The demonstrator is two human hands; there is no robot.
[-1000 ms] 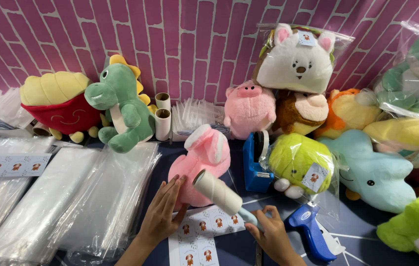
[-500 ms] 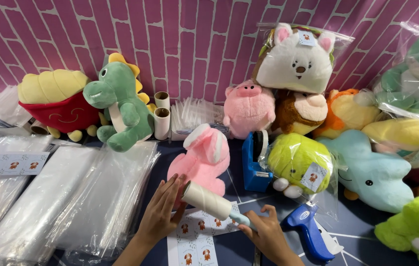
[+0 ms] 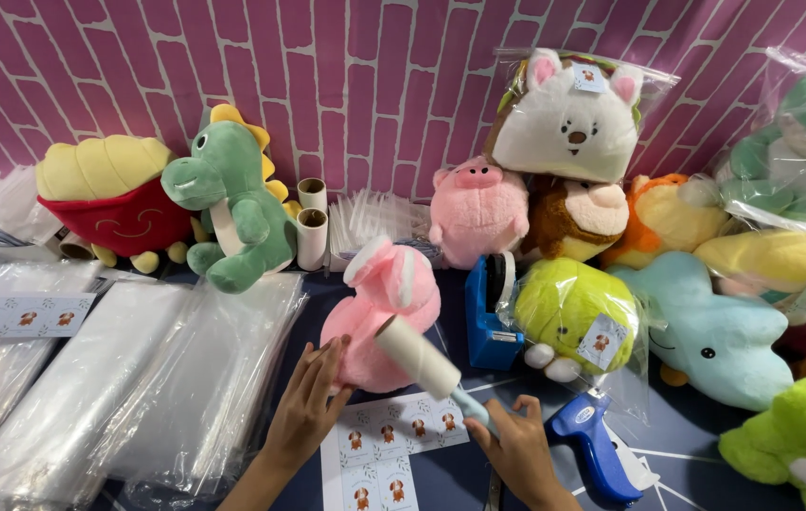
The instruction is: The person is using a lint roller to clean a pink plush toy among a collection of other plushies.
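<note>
1. Compared with a second ago, the white cylindrical lint roller with a pale blue handle (image 3: 426, 361) has been swung lower and now lies against the lower right side of the soft pink plush rabbit (image 3: 382, 317); the roller head is pressed to the fur rather than raised above it.
2. The roller's handle is enclosed by the right hand (image 3: 519, 450), its grip closed around it near the front edge of the tabletop (image 3: 706, 445).
3. The rabbit is steadied by the left hand (image 3: 308, 405), whose fingers are spread and laid against its lower left side; no closed hold is seen there, only a flat touch.
4. The rabbit sits upright at the middle of the dark tabletop, just behind a white sheet of small printed stickers (image 3: 386, 452).
5. Stacked clear plastic bags (image 3: 166, 378) lie to the left, near the left forearm.
6. A blue tape dispenser (image 3: 490, 317) and a bagged lime-green plush (image 3: 573, 317) stand just right of the rabbit, crowding the roller's sweep; a blue tagging gun (image 3: 597, 445) lies beside the right hand.
</note>
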